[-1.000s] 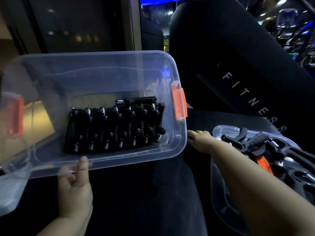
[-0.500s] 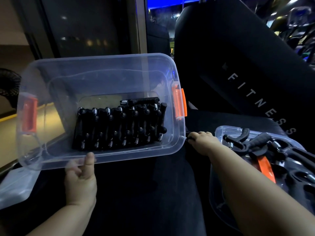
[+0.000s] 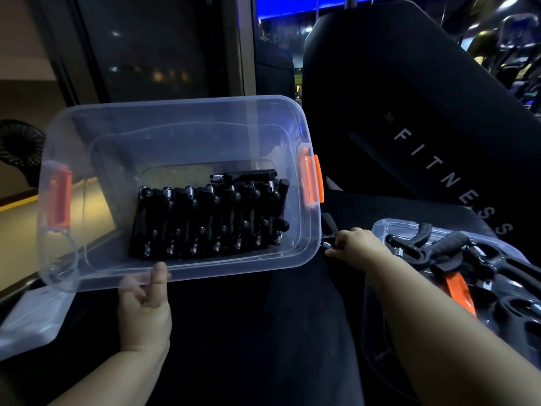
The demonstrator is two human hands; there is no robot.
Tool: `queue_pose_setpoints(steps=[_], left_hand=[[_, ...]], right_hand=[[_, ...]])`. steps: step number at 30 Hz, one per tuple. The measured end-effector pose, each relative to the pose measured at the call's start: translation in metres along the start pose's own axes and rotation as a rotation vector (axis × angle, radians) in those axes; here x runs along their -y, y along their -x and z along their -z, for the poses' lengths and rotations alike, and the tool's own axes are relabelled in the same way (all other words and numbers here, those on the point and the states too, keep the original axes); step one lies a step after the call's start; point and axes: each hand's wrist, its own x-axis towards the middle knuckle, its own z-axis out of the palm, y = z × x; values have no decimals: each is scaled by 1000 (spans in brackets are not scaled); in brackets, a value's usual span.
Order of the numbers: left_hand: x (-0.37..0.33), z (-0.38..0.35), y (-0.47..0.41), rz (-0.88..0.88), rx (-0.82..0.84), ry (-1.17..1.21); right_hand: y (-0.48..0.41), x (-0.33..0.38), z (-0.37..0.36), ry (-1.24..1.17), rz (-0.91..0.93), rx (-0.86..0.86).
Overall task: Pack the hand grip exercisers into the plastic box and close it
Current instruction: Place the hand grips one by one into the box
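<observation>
**Box open, part-filled, tipped toward the holder**

Clear plastic box sat at 10 o'clock with an orange latch on each end. Black hand grip exercisers with steel springs were packed in a row on its floor, one lying crosswise on top. Left hand pinched the near rim, thumb over it. Right hand curled round a loose exerciser at the box's 4 o'clock corner. "FITNESS" read in white on the black pad at 2 o'clock. More grips lay on a clear tray at 4 o'clock.

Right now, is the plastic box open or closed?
Open. The plastic box has no lid on its rim; left hand holds its near edge, tipped toward the camera, packed exercisers visible inside. Right hand grips a loose exerciser.
</observation>
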Motion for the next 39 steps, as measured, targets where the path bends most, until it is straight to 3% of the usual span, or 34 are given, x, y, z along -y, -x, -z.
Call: queue_pose_setpoints(steps=[5, 14, 30, 39], left_hand=[[2, 0, -3, -1, 3, -1], [4, 1, -3, -7, 9, 3], [-6, 6, -2, 13, 94, 14], [-8, 8, 0, 47, 94, 13]], right_hand=[[5, 0, 7, -5, -4, -26], [17, -7, 18, -243, -108, -126], [69, -2, 46, -515, -175, -463], [99, 8, 61, -479, -229, -504]])
